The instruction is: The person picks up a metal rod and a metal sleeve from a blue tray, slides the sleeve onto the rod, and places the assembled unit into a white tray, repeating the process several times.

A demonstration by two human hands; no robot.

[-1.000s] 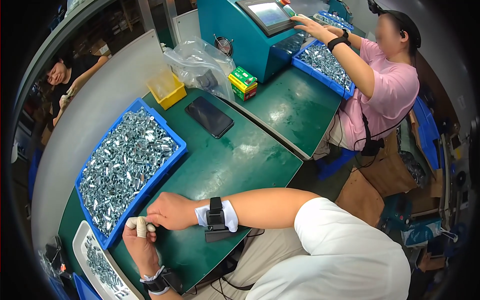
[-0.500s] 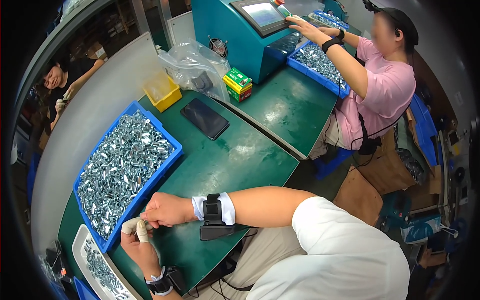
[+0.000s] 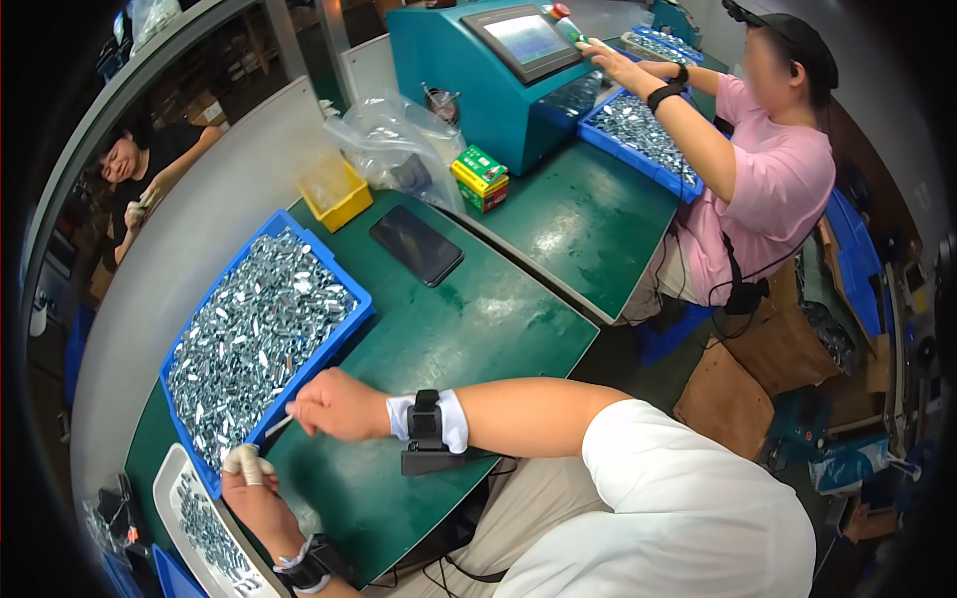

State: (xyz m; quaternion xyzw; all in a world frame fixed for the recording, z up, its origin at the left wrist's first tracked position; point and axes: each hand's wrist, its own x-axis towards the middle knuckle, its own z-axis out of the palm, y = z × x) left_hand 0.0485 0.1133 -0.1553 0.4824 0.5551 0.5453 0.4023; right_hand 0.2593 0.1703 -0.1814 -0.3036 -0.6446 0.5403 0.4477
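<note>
My right hand [image 3: 341, 407] is closed round a thin, pale, rod-like tool [image 3: 280, 426] whose end points left toward the blue tray's near edge. To its lower left is my left hand [image 3: 257, 493], with light finger covers on some fingertips. Its fingers are curled together at the near corner of the blue tray [image 3: 317, 351]; anything between them is too small to make out. Small shiny metal parts [image 3: 254, 324], seemingly short cylinders, are heaped in that tray. A white tray [image 3: 171, 485] beside my left wrist holds a thinner layer of similar parts.
On the green table [image 3: 449, 339] lie a black phone [image 3: 417, 245], a yellow bin [image 3: 337, 197], plastic bags [image 3: 399, 140] and small green-yellow boxes [image 3: 480, 179]. A teal machine with a screen [image 3: 528, 45] stands behind. A co-worker in pink [image 3: 768, 179] reaches toward it; another person [image 3: 150, 169] is at the far left.
My hands were together and are now apart. The left has moved down and left to the tray's corner; the right has shifted slightly up, its tool now in plain sight. The view has shifted slightly.
</note>
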